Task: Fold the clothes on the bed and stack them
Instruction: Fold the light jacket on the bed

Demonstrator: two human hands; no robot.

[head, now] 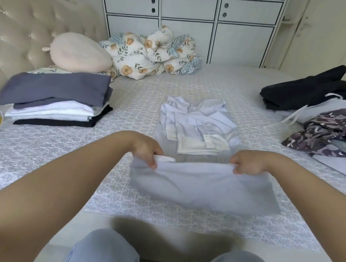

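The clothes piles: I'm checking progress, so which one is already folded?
The stack on the left, by the headboard: flat layers, grey on top, then white, then black. The pile on the right is a loose, crumpled heap.

A single wide-angle view comes from the person's head, looking forward and down across the bed with the grey-white patterned cover [46, 154]. Nearest, at the bottom edge, are the person's knees in pale blue trousers [105, 249]; both bare forearms reach away from the camera into mid-frame. At the far top stands the white panelled cabinet wall [190, 9], its lines bent by the lens.
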